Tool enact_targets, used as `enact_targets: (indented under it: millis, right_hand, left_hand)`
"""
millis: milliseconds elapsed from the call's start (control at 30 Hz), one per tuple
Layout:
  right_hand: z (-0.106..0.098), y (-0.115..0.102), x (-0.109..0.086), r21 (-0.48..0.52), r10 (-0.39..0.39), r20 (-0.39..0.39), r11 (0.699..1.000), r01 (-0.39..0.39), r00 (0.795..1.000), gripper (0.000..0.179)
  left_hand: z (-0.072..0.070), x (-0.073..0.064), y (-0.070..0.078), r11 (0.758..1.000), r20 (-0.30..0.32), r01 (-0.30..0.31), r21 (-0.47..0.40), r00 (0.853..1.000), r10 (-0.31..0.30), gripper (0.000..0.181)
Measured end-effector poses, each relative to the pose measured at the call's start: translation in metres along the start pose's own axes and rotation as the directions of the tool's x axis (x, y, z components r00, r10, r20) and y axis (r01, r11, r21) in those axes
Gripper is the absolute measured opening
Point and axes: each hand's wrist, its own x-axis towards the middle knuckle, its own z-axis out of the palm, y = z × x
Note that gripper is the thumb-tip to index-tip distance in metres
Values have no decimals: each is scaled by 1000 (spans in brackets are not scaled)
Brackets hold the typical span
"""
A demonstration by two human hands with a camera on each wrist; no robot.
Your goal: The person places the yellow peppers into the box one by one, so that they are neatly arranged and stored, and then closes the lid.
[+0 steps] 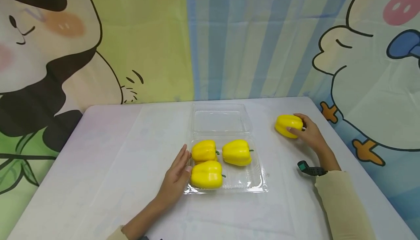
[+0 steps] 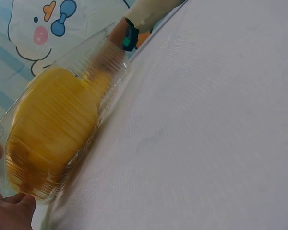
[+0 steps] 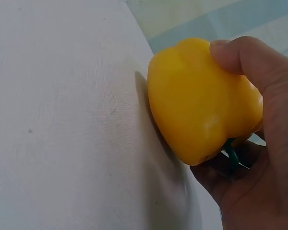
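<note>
My right hand [image 1: 310,132] grips a yellow bell pepper [image 1: 288,126] at the table's right side, thumb on one face and fingers on the other. In the right wrist view, the green stem of this pepper [image 3: 204,100] points toward the palm. A clear plastic clamshell box [image 1: 242,181] lies with its lid folded back. Inside are a front-left pepper [image 1: 206,175], one behind it [image 1: 203,150] and a right-hand pepper [image 1: 237,153]. My left hand [image 1: 175,180] rests along the box's left wall, fingers extended; the left wrist view shows its fingertips at the ribbed plastic [image 2: 62,129].
The lid [image 1: 218,120] lies toward the back of the white-covered table [image 1: 131,159]. Behind the table hangs a cartoon-printed cloth [image 1: 229,39]. A dark device [image 1: 311,169] is strapped on the right wrist, by the beige sleeve [image 1: 342,203].
</note>
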Motion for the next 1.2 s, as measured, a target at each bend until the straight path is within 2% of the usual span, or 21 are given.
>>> enact_targets:
  millis: [200,433,900,1200]
  right_hand:
    - [2,-9,-3,-74,-5,36,997,7,999,85]
    - [0,-20,-10,-135,-64,84,988,75,994,80]
    - [1,-40,-21,-94,-203,55,974,208,978,71]
    - [1,-54,-26,-59,-247,115,965,254,962,75]
  left_hand:
    - [-1,-1,3,1000,5,18,2,1000,-18,51]
    - [-1,-1,2,1000,10,26,-2,1000,-26,52]
    - [-1,-1,1,1000,3,19,16,1000,-19,51]
    - [-1,-1,2,1000,10,25,-9,1000,-25,51]
